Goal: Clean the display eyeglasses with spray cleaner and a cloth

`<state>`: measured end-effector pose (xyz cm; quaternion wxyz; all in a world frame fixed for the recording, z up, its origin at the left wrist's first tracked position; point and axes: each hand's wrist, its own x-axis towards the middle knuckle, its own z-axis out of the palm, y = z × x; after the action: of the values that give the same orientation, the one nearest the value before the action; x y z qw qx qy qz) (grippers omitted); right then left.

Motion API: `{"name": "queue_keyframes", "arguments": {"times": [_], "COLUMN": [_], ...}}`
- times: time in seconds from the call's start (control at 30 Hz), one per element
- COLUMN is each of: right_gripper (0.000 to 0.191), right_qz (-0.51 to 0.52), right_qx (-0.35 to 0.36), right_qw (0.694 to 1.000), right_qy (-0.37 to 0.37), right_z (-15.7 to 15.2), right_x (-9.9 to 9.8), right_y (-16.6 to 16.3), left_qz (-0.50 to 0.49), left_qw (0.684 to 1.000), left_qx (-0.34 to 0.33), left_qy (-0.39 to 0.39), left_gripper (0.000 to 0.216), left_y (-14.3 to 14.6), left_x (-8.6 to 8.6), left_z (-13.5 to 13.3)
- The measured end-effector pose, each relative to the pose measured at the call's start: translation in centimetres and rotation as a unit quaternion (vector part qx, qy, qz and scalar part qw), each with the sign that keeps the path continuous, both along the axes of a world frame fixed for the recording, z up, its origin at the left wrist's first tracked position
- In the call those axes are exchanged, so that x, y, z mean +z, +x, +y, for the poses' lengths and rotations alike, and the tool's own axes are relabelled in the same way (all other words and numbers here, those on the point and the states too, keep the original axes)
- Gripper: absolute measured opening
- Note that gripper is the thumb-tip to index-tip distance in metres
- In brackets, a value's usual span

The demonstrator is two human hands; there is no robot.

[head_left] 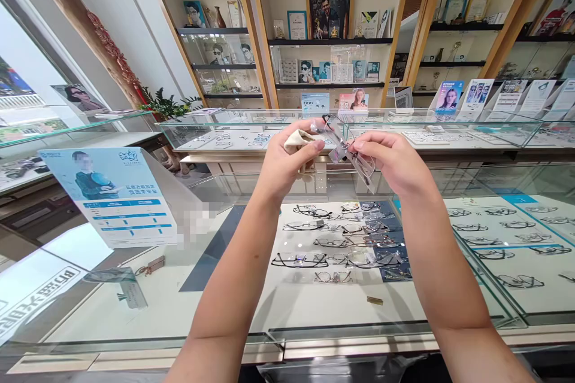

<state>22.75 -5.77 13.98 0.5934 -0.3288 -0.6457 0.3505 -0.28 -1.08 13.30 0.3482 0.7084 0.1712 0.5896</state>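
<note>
Both my hands are raised above a glass display counter [314, 329]. My left hand [287, 161] is closed on a beige cleaning cloth [297, 139], thumb pressed toward a lens. A pair of glasses [344, 146] with clear lenses and a thin frame hangs between the hands. My right hand [395, 158] pinches the glasses by the frame, one temple pointing down and right. Under the glass lie several pairs of glasses [341, 242] in rows on white and dark blue trays.
A blue and white poster stand [112, 197] sits on the counter at left. A small plastic stand [119, 284] lies near it. More glass cases [507, 233] run to the right and behind. Wooden shelving [330, 30] with pictures lines the back wall.
</note>
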Motion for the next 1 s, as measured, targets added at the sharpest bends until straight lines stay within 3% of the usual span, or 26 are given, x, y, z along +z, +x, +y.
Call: {"name": "queue_keyframes", "arguments": {"times": [0.33, 0.57, 0.73, 0.87, 1.0], "right_gripper": [0.022, 0.02, 0.022, 0.02, 0.014], "right_qz": [-0.008, -0.006, -0.004, 0.023, 0.039], "right_qx": [0.091, 0.125, 0.137, 0.103, 0.041], "right_qw": [0.995, 0.99, 0.988, 0.993, 0.998], "right_qy": [-0.047, -0.066, -0.07, -0.044, -0.014], "right_z": [0.2, 0.1, 0.2, 0.2, 0.3], "right_x": [-0.1, -0.1, -0.2, -0.3, -0.2], "right_y": [0.0, 0.0, -0.1, -0.2, 0.0], "left_qz": [0.001, -0.03, -0.046, -0.063, -0.112], "left_qw": [0.998, 0.999, 0.998, 0.994, 0.98], "left_qx": [-0.042, -0.01, -0.005, 0.05, 0.162], "left_qy": [-0.04, -0.03, -0.049, -0.069, -0.014], "left_gripper": [0.04, 0.026, 0.03, 0.031, 0.027], "left_y": [0.4, 0.1, 0.4, 0.6, 0.6], "left_x": [0.2, -0.3, -0.1, 0.3, 0.6], "left_z": [-0.2, 0.9, 0.6, 0.0, -0.6]}}
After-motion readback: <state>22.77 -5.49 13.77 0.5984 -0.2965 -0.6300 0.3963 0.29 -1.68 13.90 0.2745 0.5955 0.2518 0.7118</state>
